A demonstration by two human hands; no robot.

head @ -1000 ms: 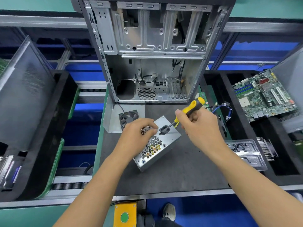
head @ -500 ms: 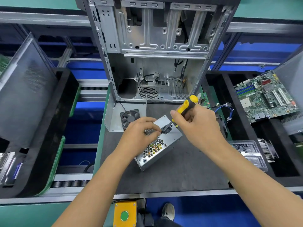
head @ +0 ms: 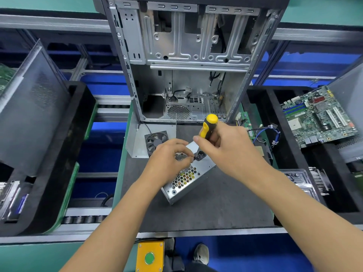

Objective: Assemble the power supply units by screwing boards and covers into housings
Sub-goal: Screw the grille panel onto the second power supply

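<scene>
Driving a screw into the PSU housing [head: 188, 178], which lies mid-desk [head: 225, 209], just in front of the open PC case [head: 186, 61]. Best to keep the screwdriver [head: 208, 128] square to the hole w/ light downward pressure, no slipping. R hand [head: 225, 148] is wrapped round the yellow-black handle, wrist raised. L hand [head: 169, 161] is curled on the housing top, fingertips pinching near the tip; the screw itself is too small to make out.
</scene>
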